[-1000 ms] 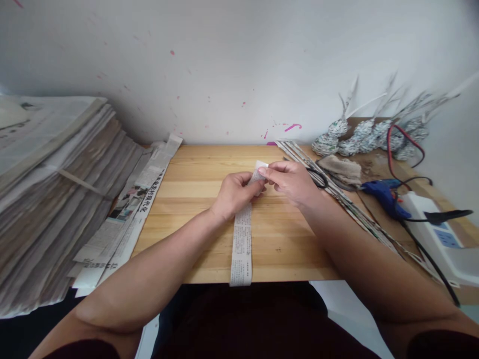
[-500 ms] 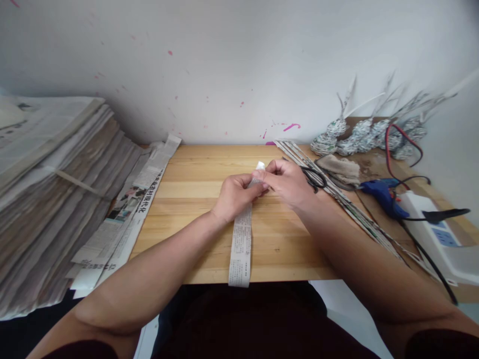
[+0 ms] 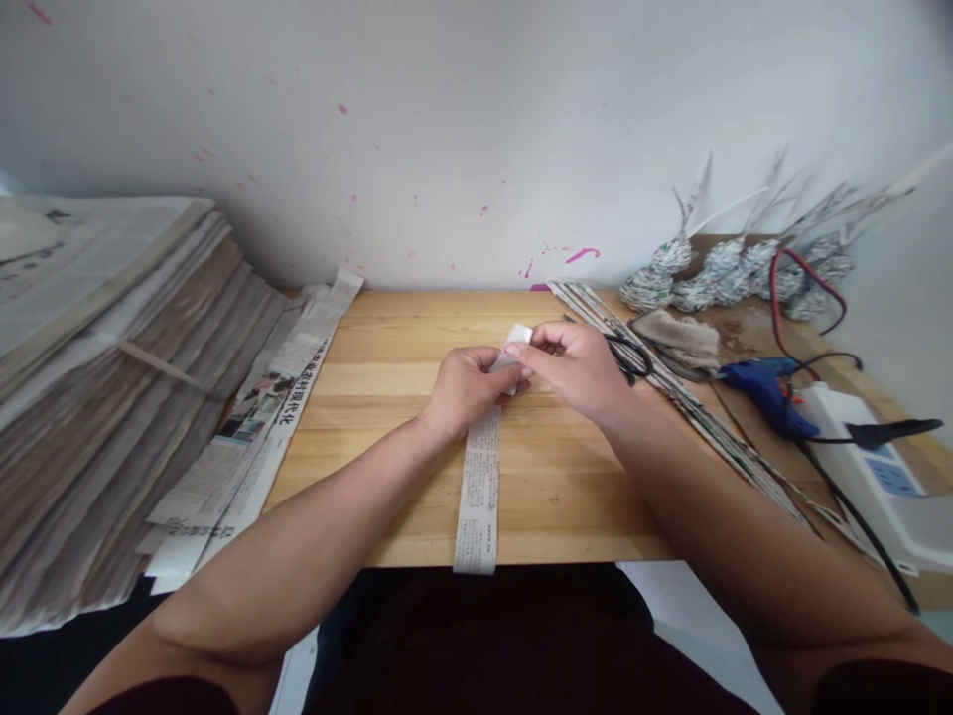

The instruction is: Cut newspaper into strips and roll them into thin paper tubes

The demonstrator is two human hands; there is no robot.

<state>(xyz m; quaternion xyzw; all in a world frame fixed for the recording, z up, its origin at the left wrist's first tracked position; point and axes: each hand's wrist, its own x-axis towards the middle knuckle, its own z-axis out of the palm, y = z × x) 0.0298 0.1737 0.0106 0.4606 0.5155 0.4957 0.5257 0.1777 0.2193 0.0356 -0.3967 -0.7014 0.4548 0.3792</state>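
Pinching the far end of a long, flat strip of grey-white printed newspaper (image 3: 480,472), the person works with both hands close together over the pale, wood-planked bench (image 3: 349,417); the left hand (image 3: 468,385) is closed, thumb and fingers gripping the strip just below its tip; the right hand (image 3: 579,369) has its thumb and fingertips drawn together on the tip itself, its other fingers curled; half a second ago that tip showed as a narrow, bright nub, and now it stands out as a broader, tilted tab; to my eye the fold there is unsettled, and the near length, reaching the bench's front edge, remains flat and unworked.
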